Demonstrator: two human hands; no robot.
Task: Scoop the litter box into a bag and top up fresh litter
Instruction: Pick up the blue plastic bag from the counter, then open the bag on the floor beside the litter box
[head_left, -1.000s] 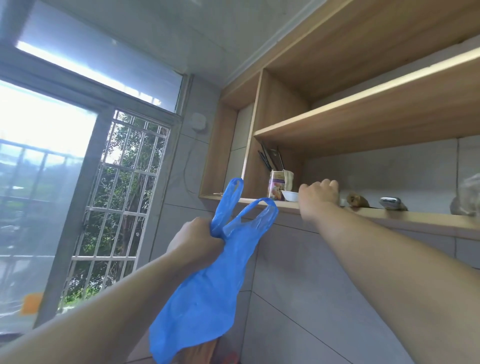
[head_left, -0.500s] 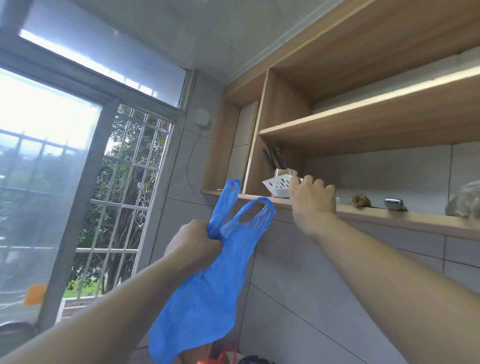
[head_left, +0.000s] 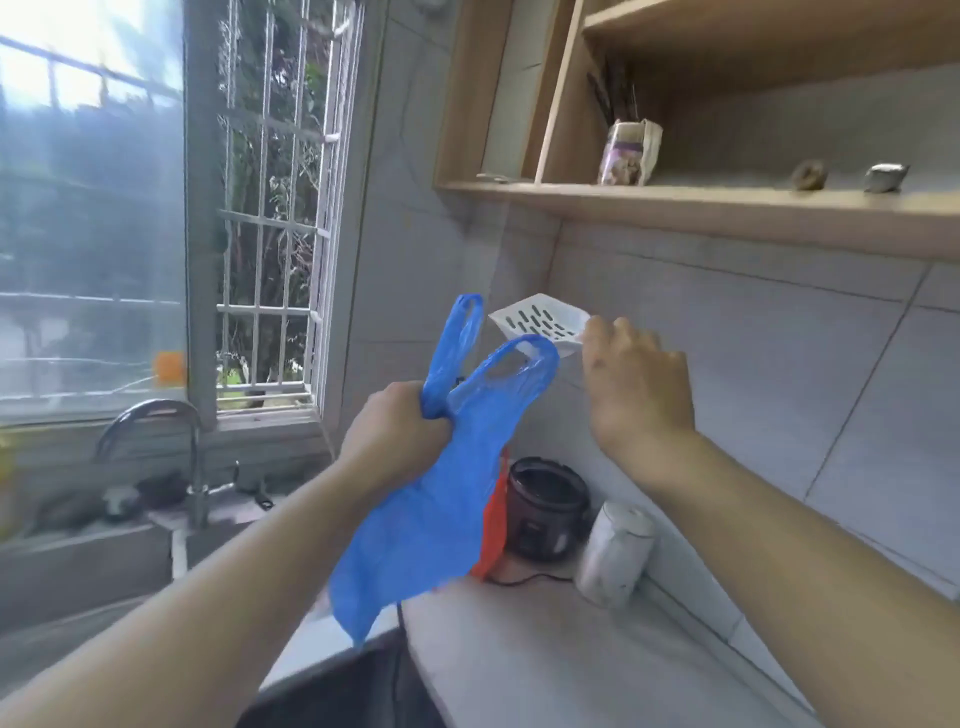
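- Mid-frame, nearest: left hand (head_left: 395, 436) grips a blue plastic bag (head_left: 431, 499) below its handles — bag hanging down.
- Just right: right hand (head_left: 636, 384) holds a white slotted litter scoop (head_left: 540, 319).
- Upper right, farthest: wooden shelf (head_left: 727, 205).

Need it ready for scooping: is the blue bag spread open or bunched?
Bunched: left hand grips the blue bag below its handles; it hangs limp.

The right hand (head_left: 636, 384) has lifted the white scoop (head_left: 540, 322) off the shelf (head_left: 675, 205) and lowered it.
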